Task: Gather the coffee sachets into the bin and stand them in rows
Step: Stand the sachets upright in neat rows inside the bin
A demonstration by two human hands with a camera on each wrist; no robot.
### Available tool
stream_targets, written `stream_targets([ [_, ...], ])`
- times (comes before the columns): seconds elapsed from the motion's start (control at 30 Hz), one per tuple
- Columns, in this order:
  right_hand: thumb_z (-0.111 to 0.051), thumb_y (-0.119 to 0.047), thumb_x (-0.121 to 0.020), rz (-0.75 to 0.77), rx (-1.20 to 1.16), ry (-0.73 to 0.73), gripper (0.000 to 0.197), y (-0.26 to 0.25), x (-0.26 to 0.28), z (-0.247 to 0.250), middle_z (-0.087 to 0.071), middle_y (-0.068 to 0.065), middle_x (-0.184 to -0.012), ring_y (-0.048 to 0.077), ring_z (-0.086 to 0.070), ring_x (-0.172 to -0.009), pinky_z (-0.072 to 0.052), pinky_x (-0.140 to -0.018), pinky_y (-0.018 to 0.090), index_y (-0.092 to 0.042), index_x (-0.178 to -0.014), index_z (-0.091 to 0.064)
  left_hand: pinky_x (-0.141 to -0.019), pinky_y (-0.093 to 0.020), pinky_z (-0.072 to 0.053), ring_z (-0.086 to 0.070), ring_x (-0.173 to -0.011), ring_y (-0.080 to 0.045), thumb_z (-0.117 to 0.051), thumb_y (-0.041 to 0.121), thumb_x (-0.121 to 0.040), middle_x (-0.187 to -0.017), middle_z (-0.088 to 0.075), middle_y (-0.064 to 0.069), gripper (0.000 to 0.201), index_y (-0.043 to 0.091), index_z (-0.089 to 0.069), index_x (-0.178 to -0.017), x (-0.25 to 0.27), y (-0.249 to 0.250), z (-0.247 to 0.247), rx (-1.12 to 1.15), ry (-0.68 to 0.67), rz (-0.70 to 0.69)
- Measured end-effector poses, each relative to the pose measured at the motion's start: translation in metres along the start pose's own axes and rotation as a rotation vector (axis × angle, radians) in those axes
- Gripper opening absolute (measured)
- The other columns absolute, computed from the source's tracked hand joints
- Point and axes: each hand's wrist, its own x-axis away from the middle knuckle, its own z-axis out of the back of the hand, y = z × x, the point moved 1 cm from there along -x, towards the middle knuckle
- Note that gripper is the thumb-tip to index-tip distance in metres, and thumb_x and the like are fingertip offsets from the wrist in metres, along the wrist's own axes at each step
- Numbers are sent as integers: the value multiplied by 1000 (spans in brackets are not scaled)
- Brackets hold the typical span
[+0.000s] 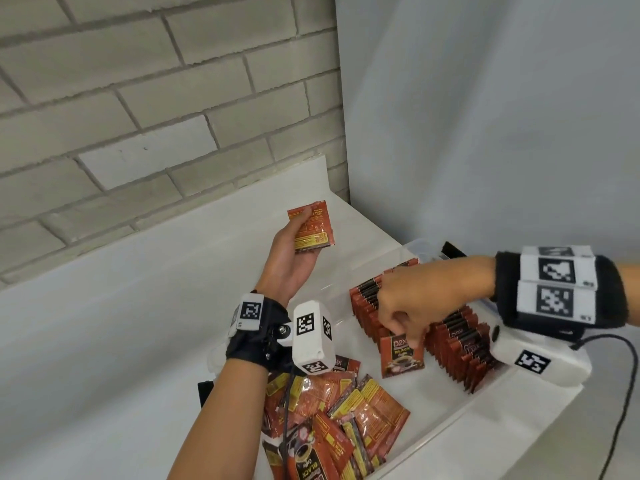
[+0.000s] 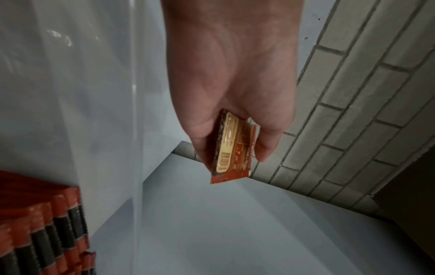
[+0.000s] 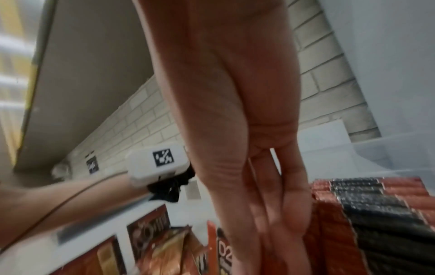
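A clear plastic bin [image 1: 450,419] stands on the white table. Inside it at the right, red and black coffee sachets stand in two rows [image 1: 450,341], also seen in the right wrist view [image 3: 376,210] and the left wrist view [image 2: 42,232]. My right hand [image 1: 405,332] pinches the top edge of one upright sachet [image 1: 401,358] just in front of the rows. My left hand [image 1: 294,245] is raised above the table behind the bin and grips a few stacked sachets [image 1: 313,230], seen edge-on in the left wrist view [image 2: 233,148]. Loose sachets [image 1: 346,403] lie heaped in the bin's near left part.
A larger printed coffee pouch [image 1: 304,455] lies among the loose heap. A brick wall [image 1: 138,116] runs behind the table, and a plain white wall [image 1: 485,133] stands at the right. A black cable [image 1: 623,393] hangs from my right wrist past the bin.
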Motion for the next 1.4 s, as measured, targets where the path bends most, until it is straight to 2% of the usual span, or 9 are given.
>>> stream_targets([
  [0.13,-74,-22,-81,-83,256,47,20,-3,-6,-11,-45,-11,-65,13,-51,-73,-28,-51,17,-18,-70,-58,-77,-27,-52,-64,-82,-15,-52,13,-97,-86,-70,-5,13,7,-61,-104,1,0,0,17,5,7],
  [0.53,-64,-16,-88,-129,498,62,13,-13,-5,-7,-22,-5,-66,14,-31,-57,-17,-47,23,-6,-93,-58,-79,-27,-52,-65,-79,-15,-52,9,-96,-84,-71,-5,11,7,-61,-100,1,0,0,18,-10,6],
  [0.7,-65,-15,-87,-129,496,98,12,-11,-7,-7,-35,-1,-71,19,-41,-74,-29,-56,29,-7,-94,-58,-82,-29,-50,-63,-81,-17,-50,5,-95,-82,-69,-6,11,6,-61,-97,1,-1,-2,-3,-14,6],
  [0.8,-64,-17,-88,-134,507,112,22,-10,-9,-10,-58,10,-99,22,-50,-79,-32,-64,30,-4,-106,-61,-82,-29,-50,-63,-80,-17,-49,5,-95,-81,-69,-5,11,6,-60,-98,1,-2,-1,-17,-16,4],
  [1.07,-70,-31,-84,-183,414,77,42,-4,-12,-7,-57,10,-114,24,-55,-98,-30,-66,29,-7,-115,-56,-82,-28,-51,-63,-85,-17,-49,3,-94,-90,-67,-7,13,5,-60,-102,0,-2,1,-29,-25,7],
  [1.13,-71,-34,-83,-201,383,44,36,-4,-11,-3,-57,6,-107,19,-53,-90,-27,-58,25,-9,-104,-57,-81,-28,-51,-63,-86,-17,-48,1,-94,-92,-66,-8,15,4,-59,-103,-1,-3,3,-38,-33,7],
  [1.23,-73,-39,-80,-229,233,93,36,-2,-2,13,-45,-7,-73,8,-41,-63,-31,-53,22,-19,-69,-45,-79,-28,-52,-63,-86,-17,-48,0,-93,-94,-65,-8,16,4,-59,-104,-3,-4,4,-64,-45,-2],
  [1.3,-75,-45,-76,-217,63,233,35,6,0,26,-54,-5,-67,11,-51,-61,-42,-58,25,-17,-71,-55,-76,-26,-53,-64,-84,-16,-48,-2,-93,-93,-65,-8,17,4,-59,-103,-4,-5,4,-85,-62,-17],
  [1.4,-74,-45,-76,-208,-247,529,32,21,-6,43,-63,-4,-62,6,-58,-53,-40,-54,17,-15,-76,-61,-74,-27,-54,-65,-82,-15,-48,-3,-92,-91,-66,-7,18,6,-58,-105,-4,-5,3,-112,-90,-51],
])
